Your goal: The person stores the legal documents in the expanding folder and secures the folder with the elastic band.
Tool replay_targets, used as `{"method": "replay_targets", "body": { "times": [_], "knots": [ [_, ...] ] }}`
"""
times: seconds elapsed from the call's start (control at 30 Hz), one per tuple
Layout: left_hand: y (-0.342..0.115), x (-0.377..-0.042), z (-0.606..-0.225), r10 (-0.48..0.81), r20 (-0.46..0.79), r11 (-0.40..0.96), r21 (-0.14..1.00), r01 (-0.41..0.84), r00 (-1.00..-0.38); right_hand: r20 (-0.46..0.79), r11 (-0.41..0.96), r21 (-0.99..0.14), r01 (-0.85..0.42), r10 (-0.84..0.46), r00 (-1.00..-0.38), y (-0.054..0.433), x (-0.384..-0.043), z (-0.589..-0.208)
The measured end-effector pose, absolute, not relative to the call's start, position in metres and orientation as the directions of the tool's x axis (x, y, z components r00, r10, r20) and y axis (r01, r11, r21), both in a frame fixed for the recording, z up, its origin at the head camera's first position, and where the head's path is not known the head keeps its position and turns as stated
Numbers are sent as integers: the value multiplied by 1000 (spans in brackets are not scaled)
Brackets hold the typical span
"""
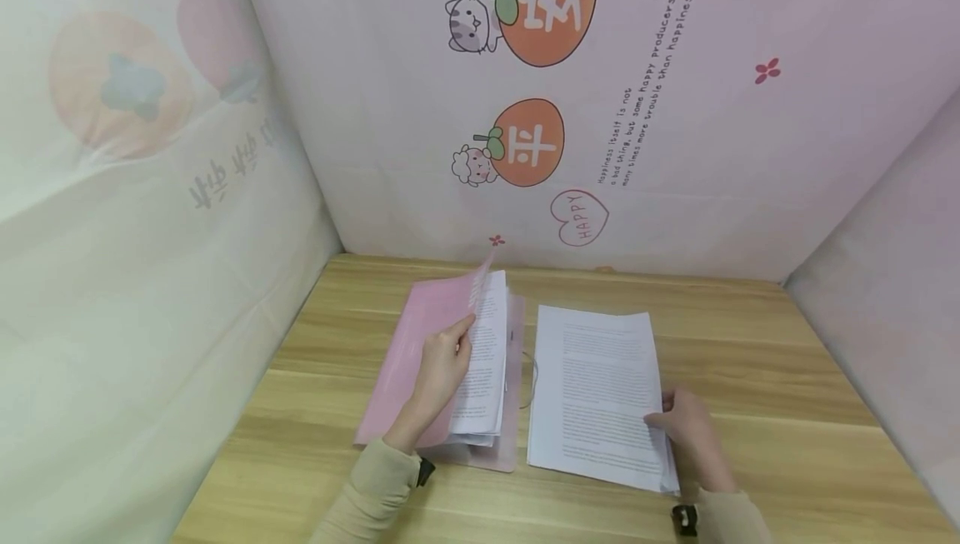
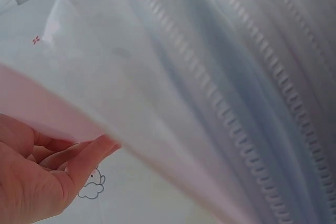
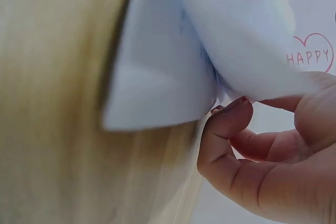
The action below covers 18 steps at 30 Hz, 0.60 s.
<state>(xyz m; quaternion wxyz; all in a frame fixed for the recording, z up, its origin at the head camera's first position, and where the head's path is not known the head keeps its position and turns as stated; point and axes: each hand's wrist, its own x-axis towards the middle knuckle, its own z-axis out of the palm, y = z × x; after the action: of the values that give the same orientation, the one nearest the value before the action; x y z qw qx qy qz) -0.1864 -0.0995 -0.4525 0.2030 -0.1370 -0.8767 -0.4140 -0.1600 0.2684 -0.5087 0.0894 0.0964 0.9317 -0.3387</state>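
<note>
While the left hand (image 1: 441,366) pinched the pink folder (image 1: 411,344) by its raised cover, the paper stack (image 1: 600,394) lay just right of it, below right of the frame's centre, long axis running up-frame, its right edge pinched by the nearer right hand (image 1: 688,423).

The table (image 1: 735,319) behind the paper stack (image 1: 600,394) leaves passing room, but the raised pink cover (image 1: 416,344) blocks leftward.
</note>
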Motion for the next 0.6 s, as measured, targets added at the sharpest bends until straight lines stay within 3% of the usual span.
{"method": "replay_targets", "body": {
  "times": [0.6],
  "knots": [
    [-101, -186, -452, 76, 460, 612, 679, 406, -885, -250, 767, -593, 245, 114, -962, 269, -155, -505]
  ]
}}
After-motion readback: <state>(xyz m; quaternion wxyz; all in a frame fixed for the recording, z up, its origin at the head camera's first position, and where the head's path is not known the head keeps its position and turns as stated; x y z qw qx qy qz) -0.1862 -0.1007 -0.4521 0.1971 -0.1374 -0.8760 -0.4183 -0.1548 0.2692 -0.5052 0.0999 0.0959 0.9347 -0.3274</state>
